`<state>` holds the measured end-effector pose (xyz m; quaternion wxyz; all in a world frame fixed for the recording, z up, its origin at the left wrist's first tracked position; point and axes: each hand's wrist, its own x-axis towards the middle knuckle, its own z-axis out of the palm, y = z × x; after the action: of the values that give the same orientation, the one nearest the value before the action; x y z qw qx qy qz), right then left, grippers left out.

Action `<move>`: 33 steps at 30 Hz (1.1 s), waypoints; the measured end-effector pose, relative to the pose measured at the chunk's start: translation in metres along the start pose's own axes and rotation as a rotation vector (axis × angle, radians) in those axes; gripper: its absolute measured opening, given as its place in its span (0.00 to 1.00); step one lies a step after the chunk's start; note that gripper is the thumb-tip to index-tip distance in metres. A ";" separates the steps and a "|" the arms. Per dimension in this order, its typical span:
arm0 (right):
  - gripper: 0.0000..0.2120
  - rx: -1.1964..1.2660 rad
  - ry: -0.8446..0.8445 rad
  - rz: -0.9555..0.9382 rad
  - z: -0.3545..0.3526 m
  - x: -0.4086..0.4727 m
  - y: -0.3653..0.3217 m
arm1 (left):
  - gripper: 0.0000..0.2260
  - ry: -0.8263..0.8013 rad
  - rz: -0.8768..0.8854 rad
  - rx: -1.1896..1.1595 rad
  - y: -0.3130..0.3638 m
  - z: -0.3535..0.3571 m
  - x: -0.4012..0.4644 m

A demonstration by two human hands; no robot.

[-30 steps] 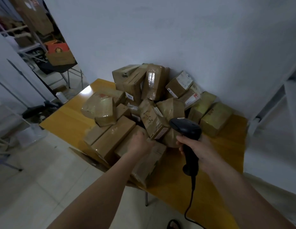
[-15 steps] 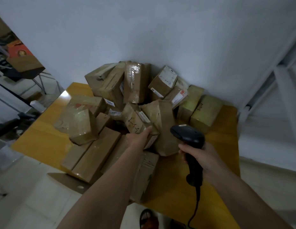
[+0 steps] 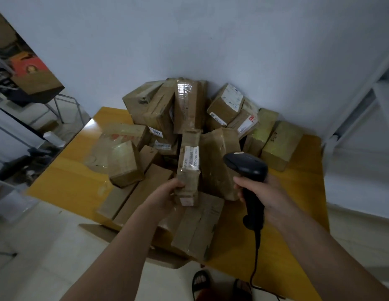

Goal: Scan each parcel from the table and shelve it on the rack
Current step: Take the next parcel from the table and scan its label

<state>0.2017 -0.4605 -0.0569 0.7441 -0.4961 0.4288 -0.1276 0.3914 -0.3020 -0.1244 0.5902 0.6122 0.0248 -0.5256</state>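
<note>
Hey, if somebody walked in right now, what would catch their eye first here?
Probably the heap of taped cardboard parcels piled on the yellow table against the wall. In front of it, the left hand grips a narrow parcel, label up, while the right hand holds a black barcode scanner beside it.

Both bare forearms reach forward and up from the lower edge. The left hand (image 3: 165, 195) grips the lower end of a parcel (image 3: 188, 168), fingers curled round it. The right hand (image 3: 262, 192) holds a scanner (image 3: 246, 168) by its handle
</note>
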 end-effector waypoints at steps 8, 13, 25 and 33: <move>0.10 -0.038 -0.057 0.011 0.024 -0.006 0.005 | 0.39 -0.256 -0.160 0.349 0.003 -0.041 -0.017; 0.09 -0.046 -0.063 0.011 0.031 -0.010 0.007 | 0.33 -0.124 -0.261 0.486 0.008 -0.037 -0.024; 0.07 -0.063 -0.064 0.017 0.031 -0.008 0.008 | 0.41 0.355 0.037 1.169 -0.002 0.009 -0.021; 0.09 -0.052 -0.059 0.001 0.022 -0.005 0.000 | 0.28 0.155 -0.120 0.832 0.033 -0.011 -0.030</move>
<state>0.2151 -0.4434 -0.0516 0.7433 -0.5187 0.4101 -0.1013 0.4064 -0.2856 -0.0836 0.2578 0.8332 -0.1097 -0.4767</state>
